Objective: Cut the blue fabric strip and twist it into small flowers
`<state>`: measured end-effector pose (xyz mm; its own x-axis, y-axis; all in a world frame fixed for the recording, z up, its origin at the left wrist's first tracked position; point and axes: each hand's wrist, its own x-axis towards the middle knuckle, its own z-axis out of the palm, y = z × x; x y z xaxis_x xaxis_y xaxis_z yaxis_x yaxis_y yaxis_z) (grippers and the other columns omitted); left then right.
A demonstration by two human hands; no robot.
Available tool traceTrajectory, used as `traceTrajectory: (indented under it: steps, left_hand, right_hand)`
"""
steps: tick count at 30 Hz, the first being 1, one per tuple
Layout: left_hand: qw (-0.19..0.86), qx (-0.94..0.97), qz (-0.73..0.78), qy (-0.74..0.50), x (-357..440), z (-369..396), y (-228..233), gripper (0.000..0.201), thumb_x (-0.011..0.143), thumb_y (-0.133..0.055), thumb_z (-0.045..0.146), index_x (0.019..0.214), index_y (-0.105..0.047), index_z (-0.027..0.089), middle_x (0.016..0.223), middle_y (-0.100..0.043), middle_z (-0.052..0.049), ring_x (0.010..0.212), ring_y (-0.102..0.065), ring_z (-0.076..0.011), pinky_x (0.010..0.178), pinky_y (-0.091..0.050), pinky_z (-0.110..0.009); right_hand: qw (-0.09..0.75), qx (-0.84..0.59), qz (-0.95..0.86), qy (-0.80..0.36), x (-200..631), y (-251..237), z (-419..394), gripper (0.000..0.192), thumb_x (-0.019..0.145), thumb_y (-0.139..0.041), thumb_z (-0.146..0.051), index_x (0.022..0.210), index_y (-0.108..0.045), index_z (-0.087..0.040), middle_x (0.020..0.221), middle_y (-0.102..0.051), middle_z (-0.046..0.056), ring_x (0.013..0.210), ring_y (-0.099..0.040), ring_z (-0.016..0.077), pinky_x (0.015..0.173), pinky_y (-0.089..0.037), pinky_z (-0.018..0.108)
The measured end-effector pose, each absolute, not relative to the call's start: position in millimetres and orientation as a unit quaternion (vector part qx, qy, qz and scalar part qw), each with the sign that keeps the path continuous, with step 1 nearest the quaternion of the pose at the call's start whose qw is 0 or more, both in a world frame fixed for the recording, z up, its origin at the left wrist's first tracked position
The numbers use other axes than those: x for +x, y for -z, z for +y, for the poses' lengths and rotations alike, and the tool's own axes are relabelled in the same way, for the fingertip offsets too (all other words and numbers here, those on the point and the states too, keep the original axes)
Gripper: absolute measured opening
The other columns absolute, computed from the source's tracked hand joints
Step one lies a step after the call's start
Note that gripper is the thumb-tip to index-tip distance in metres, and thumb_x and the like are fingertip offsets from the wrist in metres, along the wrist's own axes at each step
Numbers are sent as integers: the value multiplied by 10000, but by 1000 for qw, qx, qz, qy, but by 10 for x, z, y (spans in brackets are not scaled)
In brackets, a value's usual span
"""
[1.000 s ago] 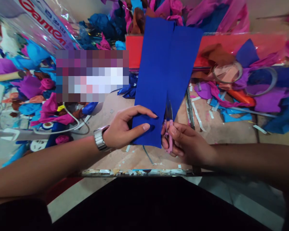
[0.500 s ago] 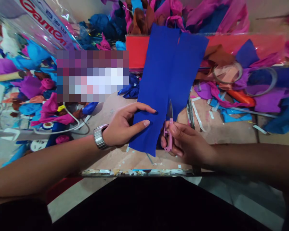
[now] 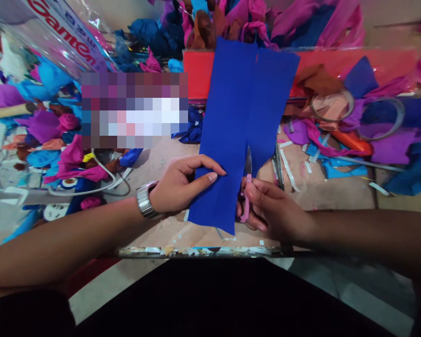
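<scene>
Scissors (image 3: 249,179) in right hand (image 3: 275,204), left hand (image 3: 182,182) holding blue sheet (image 3: 229,117); red-filled packet (image 3: 365,63)

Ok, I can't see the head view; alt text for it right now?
The right hand holds pink-handled scissors at a long blue sheet, which the left hand also touches. Crumpled, colourful scraps lie around them on a worktable.
</scene>
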<state>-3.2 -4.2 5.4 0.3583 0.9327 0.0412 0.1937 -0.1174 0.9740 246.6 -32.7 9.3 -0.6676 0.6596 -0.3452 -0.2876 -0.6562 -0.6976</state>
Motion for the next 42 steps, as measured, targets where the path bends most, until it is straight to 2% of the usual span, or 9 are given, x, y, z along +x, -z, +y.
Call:
traceTrajectory:
  steps: [15,23,35,42]
  left_hand:
    - [493,656,434,-372,-14,-21,-73,200,993,-775,380,1030,-846,197,955,-837,-72,806,-750,-168,754,-597,-275]
    - [486,658,436,-375,-15,-20,-75,200,996,-774,395,1020,-845,209,973,-840,-71,831,-756,-175,798,-601,-293]
    - [486,667,431,-365,-32,-26,-63,199,998,-766,383,1033,-844,204,966,-838,-73,822,-749,-173,755,-591,-277]
    - [497,663,429,-360,-41,-49,-30,211,996,-768,395,1051,-847,208,965,-837,-79,816,-754,-181,743,-597,-284]
  right_hand:
    - [270,-305,-306,-860,2475,-114,-341,483,1004,-752,-633,906,-604,-184,823,-736,8,419,-456,31,454,-304,218]
    - [257,-301,-287,-873,2475,-170,-361,421,1021,-746,-596,984,-615,-198,816,-717,-13,427,-441,41,451,-326,213]
    - [262,-301,-284,-872,2466,-170,-365,429,1025,-749,-579,921,-598,-191,795,-729,-10,416,-413,33,459,-285,221]
    - [261,-307,-294,-867,2465,-180,-376,435,1044,-718,-587,906,-582,-198,732,-684,-34,419,-390,32,464,-275,219]
